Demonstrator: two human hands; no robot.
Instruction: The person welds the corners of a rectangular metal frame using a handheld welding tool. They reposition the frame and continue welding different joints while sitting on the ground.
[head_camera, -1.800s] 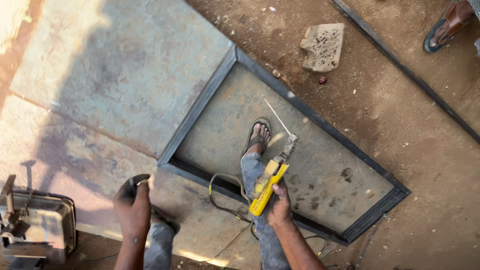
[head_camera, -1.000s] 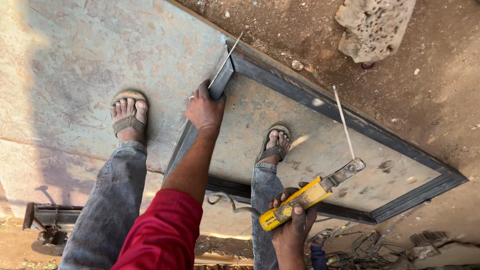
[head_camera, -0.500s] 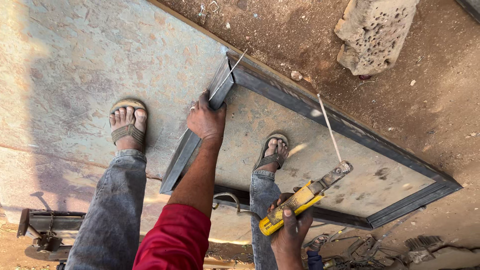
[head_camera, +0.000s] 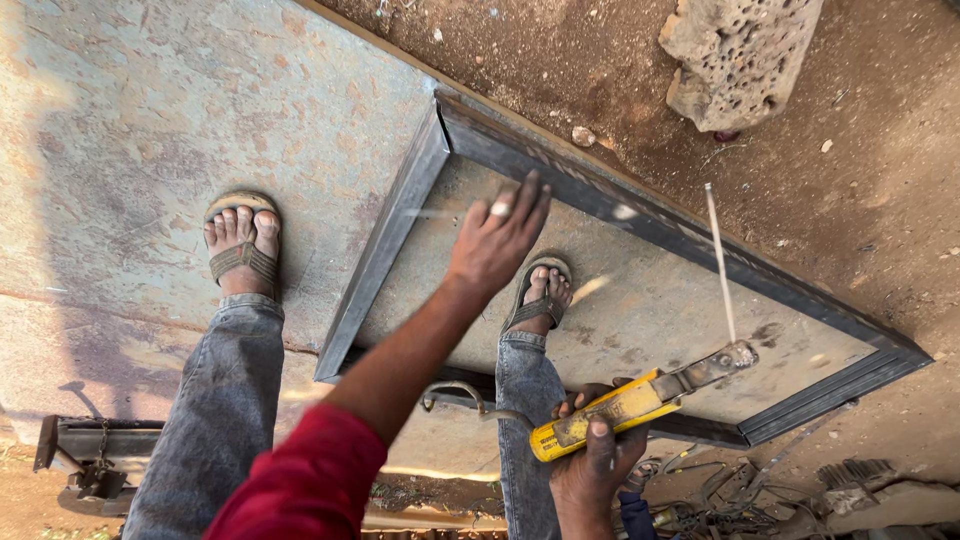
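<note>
The right hand (head_camera: 590, 470) is clenched around the yellow grip of an electrode holder (head_camera: 640, 402), whose clamp carries a thin welding rod (head_camera: 722, 265) pointing up and away over the far rail of the frame (head_camera: 390, 240). The frame, a dark metal rectangle, lies flat on the slab (head_camera: 150, 120), its far corner at the edge of the dirt (head_camera: 850, 200), with one sandalled foot (head_camera: 538, 292) inside it and the other foot (head_camera: 240, 245) outside. The left hand (head_camera: 495, 238) hovers above the near-left part of the frame, fingers spread and holding nothing. This looks like the set-up just ahead of a weld: the rod tip is well clear of any joint, so the next move would need it lowered to a corner seam with the frame steady
</note>
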